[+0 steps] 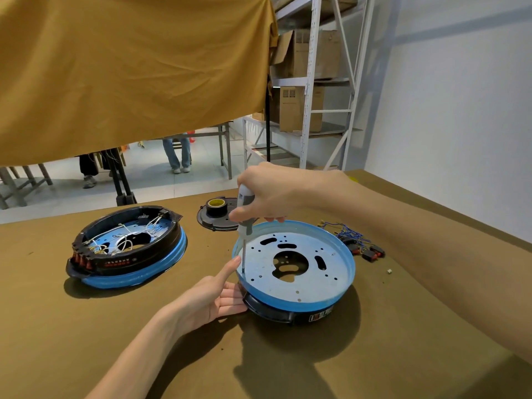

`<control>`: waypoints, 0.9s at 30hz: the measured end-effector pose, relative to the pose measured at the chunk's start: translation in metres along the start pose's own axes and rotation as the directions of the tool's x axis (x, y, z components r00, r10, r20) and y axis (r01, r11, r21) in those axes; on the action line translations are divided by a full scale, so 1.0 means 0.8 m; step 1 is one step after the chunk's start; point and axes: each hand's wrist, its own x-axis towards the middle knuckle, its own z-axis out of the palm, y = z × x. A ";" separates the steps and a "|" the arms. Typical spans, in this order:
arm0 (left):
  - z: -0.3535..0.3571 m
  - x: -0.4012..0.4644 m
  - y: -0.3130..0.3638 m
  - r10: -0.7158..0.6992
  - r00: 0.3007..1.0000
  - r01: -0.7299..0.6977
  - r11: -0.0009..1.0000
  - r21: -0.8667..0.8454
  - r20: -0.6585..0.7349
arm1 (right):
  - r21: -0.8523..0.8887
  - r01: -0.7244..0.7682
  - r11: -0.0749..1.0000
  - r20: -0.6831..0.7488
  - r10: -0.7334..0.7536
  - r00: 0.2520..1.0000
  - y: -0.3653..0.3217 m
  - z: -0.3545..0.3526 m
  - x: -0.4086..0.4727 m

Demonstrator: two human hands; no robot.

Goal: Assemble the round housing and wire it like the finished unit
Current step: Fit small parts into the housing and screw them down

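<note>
Risk, as judged: screwdriver (pixel 244 223) tip, set upright at the left inner edge of the housing (pixel 293 266), may skate off the screw or hole and scar the blue plate, since the housing sits on the counter (pixel 86 326) steadied from one side only; a cocked screw would follow from a tilted shaft. Left hand (pixel 213 298) lies open against the housing's left rim, forefinger raised beside the shaft, grasping nothing. Right hand (pixel 267 194) is wrapped around the screwdriver handle from above; the finished unit (pixel 126 246) stands well apart at left.
</note>
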 end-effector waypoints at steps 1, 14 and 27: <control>0.000 -0.001 0.000 0.000 1.000 0.000 1.000 -0.001 -0.003 | -0.007 0.004 1.000 0.020 -0.004 1.000 -0.001 -0.001 0.000; 0.000 -0.003 0.002 -0.008 1.000 0.008 1.000 -0.015 0.008 | 0.139 -0.032 0.990 -0.021 0.035 0.999 0.018 0.005 0.000; -0.001 0.000 0.002 -0.022 0.999 0.022 0.999 -0.031 0.024 | 0.151 0.022 0.988 -0.042 -0.016 0.999 0.001 0.009 0.012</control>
